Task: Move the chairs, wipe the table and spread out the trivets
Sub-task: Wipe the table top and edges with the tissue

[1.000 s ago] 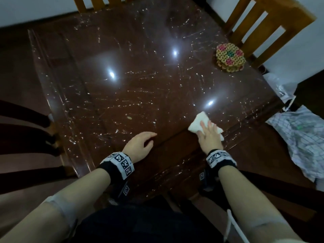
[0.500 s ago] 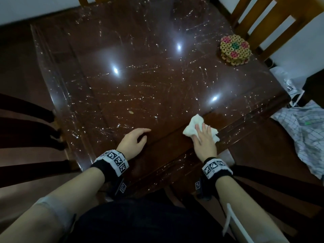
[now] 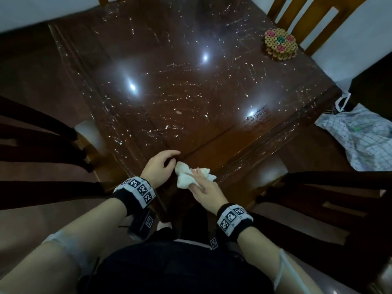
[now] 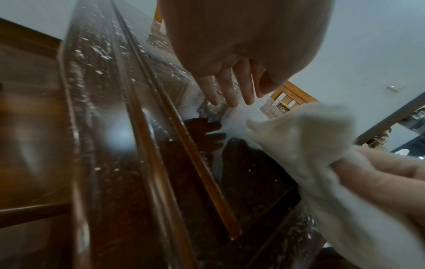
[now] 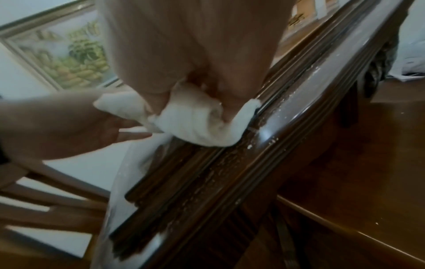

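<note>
A white cloth (image 3: 184,177) lies bunched on the near edge of the dark wooden table (image 3: 191,85). My right hand (image 3: 202,183) grips it and presses it against the edge moulding; the cloth (image 5: 195,125) wraps round my fingers. My left hand (image 3: 162,166) rests just left of the cloth, its loosely curved fingertips (image 4: 226,94) touching the tabletop and holding nothing. A stack of colourful woven trivets (image 3: 280,44) sits near the far right corner. The cloth (image 4: 308,138) almost touches my left hand.
A clear scratched cover lies over the tabletop. A light wooden chair (image 3: 307,15) stands behind the trivets. Dark chairs stand at the left (image 3: 31,145) and the near right (image 3: 331,200). A checked bag (image 3: 360,139) lies on the floor at the right. A small crumb (image 3: 178,112) sits mid-table.
My right hand has slid the cloth leftward along the near edge until it reaches my left hand. The left hand has stayed in place.
</note>
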`<state>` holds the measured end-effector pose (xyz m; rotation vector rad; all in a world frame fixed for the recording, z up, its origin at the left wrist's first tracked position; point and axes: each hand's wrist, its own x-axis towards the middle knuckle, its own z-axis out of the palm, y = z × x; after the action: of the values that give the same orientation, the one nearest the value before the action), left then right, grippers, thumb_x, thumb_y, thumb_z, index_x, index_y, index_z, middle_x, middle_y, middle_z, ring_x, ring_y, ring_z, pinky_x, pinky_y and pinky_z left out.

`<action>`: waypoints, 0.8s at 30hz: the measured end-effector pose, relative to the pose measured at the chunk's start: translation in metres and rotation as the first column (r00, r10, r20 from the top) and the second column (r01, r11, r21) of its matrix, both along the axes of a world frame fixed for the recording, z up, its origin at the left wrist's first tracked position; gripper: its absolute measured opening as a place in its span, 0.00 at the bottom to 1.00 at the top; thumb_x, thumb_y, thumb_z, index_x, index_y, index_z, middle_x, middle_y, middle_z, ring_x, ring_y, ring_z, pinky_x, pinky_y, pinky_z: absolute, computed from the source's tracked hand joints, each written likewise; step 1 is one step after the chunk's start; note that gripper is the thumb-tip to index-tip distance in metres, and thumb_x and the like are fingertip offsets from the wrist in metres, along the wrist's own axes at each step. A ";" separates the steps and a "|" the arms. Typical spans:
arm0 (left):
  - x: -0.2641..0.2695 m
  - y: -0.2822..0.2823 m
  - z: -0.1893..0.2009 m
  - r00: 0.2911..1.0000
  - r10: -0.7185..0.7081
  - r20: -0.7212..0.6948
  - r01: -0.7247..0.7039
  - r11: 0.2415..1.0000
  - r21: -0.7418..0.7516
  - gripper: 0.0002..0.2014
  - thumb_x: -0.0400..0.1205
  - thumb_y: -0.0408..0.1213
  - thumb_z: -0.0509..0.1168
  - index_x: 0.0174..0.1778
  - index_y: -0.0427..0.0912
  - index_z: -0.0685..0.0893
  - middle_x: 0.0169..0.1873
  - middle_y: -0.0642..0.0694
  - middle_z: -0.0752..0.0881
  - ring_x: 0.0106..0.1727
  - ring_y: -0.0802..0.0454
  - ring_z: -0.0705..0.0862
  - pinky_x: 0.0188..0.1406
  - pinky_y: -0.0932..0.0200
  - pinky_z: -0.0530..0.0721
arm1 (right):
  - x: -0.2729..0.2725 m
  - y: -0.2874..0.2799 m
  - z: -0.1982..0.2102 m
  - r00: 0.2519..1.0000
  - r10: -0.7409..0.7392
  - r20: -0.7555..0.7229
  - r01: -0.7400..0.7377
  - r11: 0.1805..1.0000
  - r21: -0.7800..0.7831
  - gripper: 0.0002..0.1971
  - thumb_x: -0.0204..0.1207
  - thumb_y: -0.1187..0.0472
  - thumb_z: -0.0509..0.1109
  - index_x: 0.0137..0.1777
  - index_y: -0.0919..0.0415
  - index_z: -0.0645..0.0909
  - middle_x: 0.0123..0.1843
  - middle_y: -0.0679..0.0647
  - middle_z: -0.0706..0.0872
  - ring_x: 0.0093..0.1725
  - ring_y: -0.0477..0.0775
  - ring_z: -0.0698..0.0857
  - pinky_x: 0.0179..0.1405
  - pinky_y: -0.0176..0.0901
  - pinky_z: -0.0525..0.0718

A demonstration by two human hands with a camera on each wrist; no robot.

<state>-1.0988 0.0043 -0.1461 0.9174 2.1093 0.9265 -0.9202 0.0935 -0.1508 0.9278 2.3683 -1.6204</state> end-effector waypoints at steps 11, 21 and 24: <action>0.001 0.011 0.012 1.000 0.022 -0.011 -0.023 0.992 -0.127 0.17 0.86 0.37 0.58 0.71 0.51 0.78 0.70 0.52 0.79 0.72 0.54 0.75 0.74 0.55 0.71 | 0.046 0.125 0.017 0.783 -0.621 0.020 0.574 0.735 0.361 0.22 0.85 0.50 0.54 0.70 0.64 0.76 0.68 0.67 0.79 0.69 0.68 0.76 0.68 0.53 0.73; 0.008 0.057 0.008 0.989 0.142 -0.029 -0.145 0.980 -0.138 0.16 0.86 0.37 0.59 0.69 0.51 0.80 0.67 0.54 0.80 0.70 0.56 0.76 0.74 0.53 0.72 | 0.047 0.233 -0.005 0.771 -0.589 0.242 0.432 0.764 0.479 0.23 0.87 0.60 0.52 0.82 0.59 0.61 0.84 0.58 0.61 0.81 0.63 0.64 0.74 0.60 0.68; 0.009 0.064 0.007 0.989 0.147 -0.027 -0.149 0.981 -0.123 0.16 0.85 0.37 0.59 0.68 0.52 0.81 0.66 0.54 0.81 0.69 0.56 0.77 0.73 0.53 0.74 | 0.046 0.226 -0.016 0.795 -0.547 0.260 0.393 0.792 0.467 0.24 0.87 0.62 0.53 0.82 0.61 0.59 0.83 0.61 0.62 0.78 0.65 0.68 0.73 0.61 0.74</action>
<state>-1.0897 0.0686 -0.1391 0.7159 2.2478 0.8503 -0.8740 0.3198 -0.1666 1.8692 2.3123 -0.9254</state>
